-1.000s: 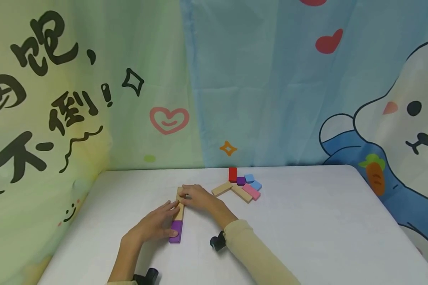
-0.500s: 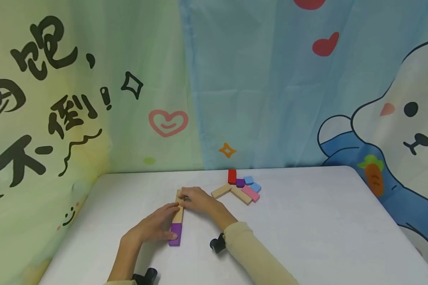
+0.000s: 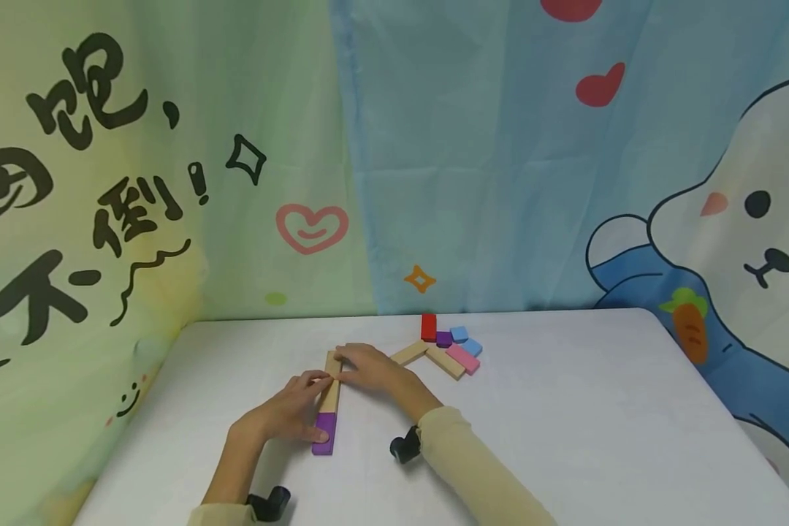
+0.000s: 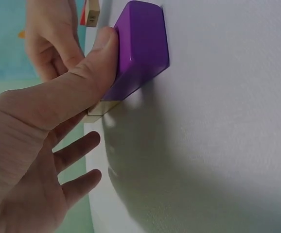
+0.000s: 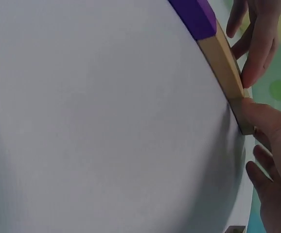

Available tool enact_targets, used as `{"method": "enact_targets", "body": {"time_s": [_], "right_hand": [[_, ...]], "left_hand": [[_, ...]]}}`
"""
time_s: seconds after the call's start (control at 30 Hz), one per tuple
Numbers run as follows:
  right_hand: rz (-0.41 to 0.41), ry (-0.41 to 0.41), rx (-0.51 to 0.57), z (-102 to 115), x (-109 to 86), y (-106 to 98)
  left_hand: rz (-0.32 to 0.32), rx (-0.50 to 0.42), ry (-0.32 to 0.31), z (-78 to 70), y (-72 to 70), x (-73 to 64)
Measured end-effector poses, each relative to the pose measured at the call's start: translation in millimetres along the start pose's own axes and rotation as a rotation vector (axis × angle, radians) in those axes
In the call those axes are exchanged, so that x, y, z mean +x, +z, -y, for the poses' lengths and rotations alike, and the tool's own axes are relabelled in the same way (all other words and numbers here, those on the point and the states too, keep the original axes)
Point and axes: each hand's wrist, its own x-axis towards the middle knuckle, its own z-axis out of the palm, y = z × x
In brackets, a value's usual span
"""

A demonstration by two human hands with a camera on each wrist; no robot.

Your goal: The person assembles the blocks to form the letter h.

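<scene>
Purple paint covers the nearest block (image 4: 148, 39) of a row; a near wooden block (image 3: 330, 399) and a far wooden block (image 3: 332, 362) continue it end to end on the white surface (image 3: 565, 409). The left hand (image 3: 289, 413) has its grip spread along the row, thumb on the purple one, forefinger about where the wooden pieces meet. The right hand's (image 3: 371, 367) grip pinches the far wooden block. Beyond it, a red block (image 3: 429, 327) and a pink block (image 3: 463, 359) lie in a loose cluster.

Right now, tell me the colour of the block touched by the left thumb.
The block is purple, seen best in the left wrist view.
</scene>
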Motion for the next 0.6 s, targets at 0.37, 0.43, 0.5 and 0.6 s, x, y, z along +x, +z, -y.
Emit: {"method": "enact_targets", "body": {"time_s": [0.37,0.43,0.5,0.6], "right_hand": [[-0.088,0.089,0.072,-55,-28.8,-54],[-0.11,0.077,0.064,-72,-41.1,-70],[-0.117,0.064,0.03,-88,-56.2,-83],[-0.098,0.05,-0.053,-109,-78.4,-94]], "left_hand": [[-0.02,0.086,-0.019,-6.1,-2.4,4.2],[-0.02,0.092,-0.028,-7.1,-2.8,4.6],[-0.019,0.095,-0.031,-7.3,-3.0,4.6],[-0.016,0.098,-0.025,-6.9,-3.5,3.5]]}}
